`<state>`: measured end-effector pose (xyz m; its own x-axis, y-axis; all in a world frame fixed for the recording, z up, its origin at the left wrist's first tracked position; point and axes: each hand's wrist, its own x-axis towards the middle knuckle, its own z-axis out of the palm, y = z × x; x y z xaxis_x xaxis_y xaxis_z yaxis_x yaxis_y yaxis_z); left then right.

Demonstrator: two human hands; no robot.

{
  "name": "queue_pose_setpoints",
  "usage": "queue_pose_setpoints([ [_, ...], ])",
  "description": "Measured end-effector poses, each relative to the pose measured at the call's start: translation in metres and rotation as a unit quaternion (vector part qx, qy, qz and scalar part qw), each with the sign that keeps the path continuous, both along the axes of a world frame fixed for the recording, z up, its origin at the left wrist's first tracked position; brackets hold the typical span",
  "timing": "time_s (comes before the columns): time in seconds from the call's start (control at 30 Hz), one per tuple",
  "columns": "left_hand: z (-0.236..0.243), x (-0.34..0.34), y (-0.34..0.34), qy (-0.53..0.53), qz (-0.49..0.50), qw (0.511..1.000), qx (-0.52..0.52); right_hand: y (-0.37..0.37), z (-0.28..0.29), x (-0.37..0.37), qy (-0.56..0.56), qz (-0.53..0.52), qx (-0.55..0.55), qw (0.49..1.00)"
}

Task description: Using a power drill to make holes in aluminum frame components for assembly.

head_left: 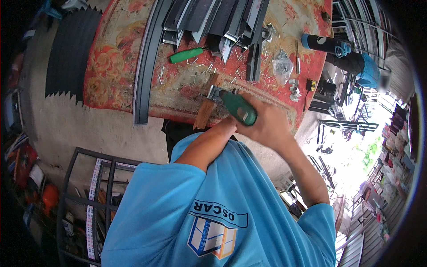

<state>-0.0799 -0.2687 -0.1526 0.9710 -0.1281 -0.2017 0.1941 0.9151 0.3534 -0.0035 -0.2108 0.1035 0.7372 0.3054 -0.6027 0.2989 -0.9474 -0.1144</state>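
My right hand (pixel 266 119) is wrapped round a green power drill (pixel 240 109) with a rounded back end. The drill's front end points away and to the left, at a small silver metal piece (pixel 211 91) beside a brown wooden block (pixel 204 114). A second bit of wood (pixel 213 80) lies just beyond the metal piece. My left forearm (pixel 209 146) reaches in under the right hand. The fingers of my left hand are hidden behind the drill and the right hand, so their hold cannot be seen.
Dark metal profiles (pixel 209 18) lie at the table's far side, and a long one (pixel 147 66) runs along its left. A green-handled screwdriver (pixel 186 55), scattered screws, a clear plastic bag (pixel 282 65), a tape measure (pixel 311 85) and a dark bottle (pixel 324 44) lie around. A black frame (pixel 69 196) stands lower left.
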Motion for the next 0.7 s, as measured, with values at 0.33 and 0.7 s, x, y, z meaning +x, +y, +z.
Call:
queue_pose_setpoints([
  [0.33, -0.057, -0.011, -0.023, -0.025, -0.061, 0.943, -0.326, -0.012, -0.003, -0.013, -0.033, -0.108, 0.094, 0.989],
  [0.7, -0.02, 0.012, -0.001, -0.062, 0.037, 0.993, 0.096, -0.085, 0.035, -0.009, -0.002, -0.207, 0.242, 0.948],
])
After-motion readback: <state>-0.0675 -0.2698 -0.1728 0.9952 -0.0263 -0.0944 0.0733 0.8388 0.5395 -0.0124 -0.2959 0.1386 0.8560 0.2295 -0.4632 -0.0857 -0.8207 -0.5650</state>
